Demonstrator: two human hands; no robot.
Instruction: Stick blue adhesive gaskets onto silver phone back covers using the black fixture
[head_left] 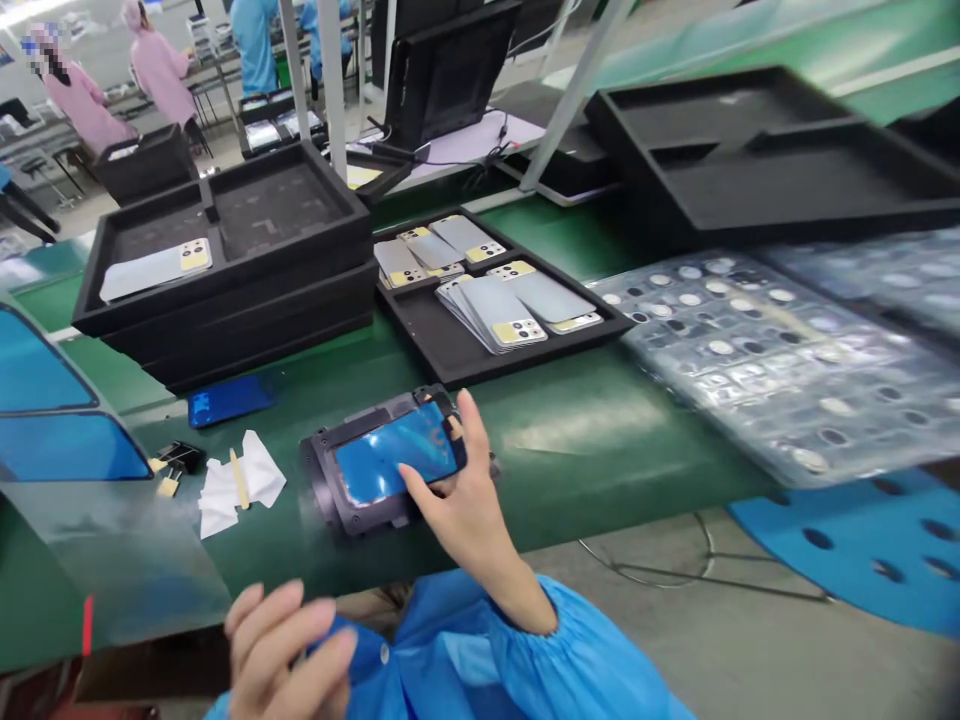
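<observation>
A black fixture point(334, 490) lies on the green bench, and a phone-sized panel with shiny blue film point(382, 455) sits in its recess, with dark cut-outs at the right end. My right hand point(469, 510) is over the fixture's right end, thumb and index finger spread apart. Its thumb tip rests on or just over the film; the other fingers are partly hidden beneath. Nearer to me, my left hand point(289, 650) is raised at the bench edge, blurred, its fingers apart and loosely bent, with nothing visible in them.
Left of the fixture are a white cloth point(259, 470) with a wooden stick point(240, 480), binder clips point(180, 458) and a blue panel point(229, 402). Behind stand stacked black trays point(255, 310) and a tray point(480, 375) of phone back covers point(495, 310). Clear plastic trays point(750, 350) lie right.
</observation>
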